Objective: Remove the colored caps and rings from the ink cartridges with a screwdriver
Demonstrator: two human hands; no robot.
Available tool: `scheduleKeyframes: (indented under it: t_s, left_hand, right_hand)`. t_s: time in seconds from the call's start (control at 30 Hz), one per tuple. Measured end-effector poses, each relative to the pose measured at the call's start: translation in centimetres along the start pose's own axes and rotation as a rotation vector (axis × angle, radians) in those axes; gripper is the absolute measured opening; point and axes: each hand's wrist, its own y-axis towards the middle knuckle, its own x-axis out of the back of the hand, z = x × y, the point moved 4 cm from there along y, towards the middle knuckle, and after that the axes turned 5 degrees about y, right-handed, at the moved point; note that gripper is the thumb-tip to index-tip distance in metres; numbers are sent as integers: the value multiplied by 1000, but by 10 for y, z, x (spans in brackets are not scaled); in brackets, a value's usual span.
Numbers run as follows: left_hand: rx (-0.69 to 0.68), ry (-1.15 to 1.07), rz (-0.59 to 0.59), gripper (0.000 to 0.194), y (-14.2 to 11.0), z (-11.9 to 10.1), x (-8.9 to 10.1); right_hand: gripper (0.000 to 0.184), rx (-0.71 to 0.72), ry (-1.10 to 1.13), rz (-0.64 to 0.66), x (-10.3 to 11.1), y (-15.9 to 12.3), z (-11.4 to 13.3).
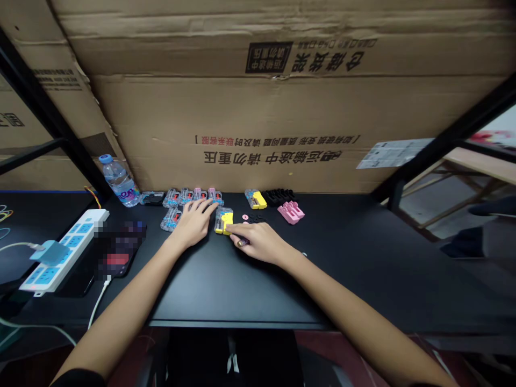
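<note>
My left hand (195,221) rests with its fingers stretched out beside several small clear plastic units with blue and red parts inside. One clear unit (170,219) lies left of that hand; others stand in a row behind it. Between my hands lies a clear and yellow plastic unit (224,221), and my right index fingertip touches its yellow part. My right hand (260,243) is closed round a slim rod with a gold-coloured end (243,243); most of the rod is hidden by the fingers. Another clear and yellow unit (256,199) lies farther back.
Pink moulded parts (291,212), black moulded parts (280,196) and small black rings (257,218) lie right of centre. A water bottle (121,181), power strip (66,252) and phone (121,250) with a cable are on the left. A cardboard wall (278,107) rises behind the desk.
</note>
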Motion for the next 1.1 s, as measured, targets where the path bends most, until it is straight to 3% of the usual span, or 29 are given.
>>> scheduleKeyframes:
  t_s: [0.13,0.3,0.53,0.63,0.77,0.9,1.1]
  left_hand:
    - [-118,-132,13,51,-5,-5,9]
    - [-173,-152,34,83,-8,-11,5]
    - [-140,-299,37,65,-8,-25,13]
    - [-104,-441,40,61,-9,-26,18]
    - [-54,-732,15,60,-7,-18,20]
    - [-31,-997,17,54,-4,-8,23]
    - [44,-1041,-114,52,-4,-3,29]
  right_hand:
    - [35,60,142,-157,3,-5,-15]
    - [33,33,191,-191,8,-6,-22]
    - [37,61,65,-46,-1,-6,-9]
    - [36,79,72,-96,-2,-7,-14]
    - [34,84,249,-224,8,-7,-25]
    - [32,-29,444,-390,24,-6,-32]
    - [42,-310,819,-415,20,-2,-30]
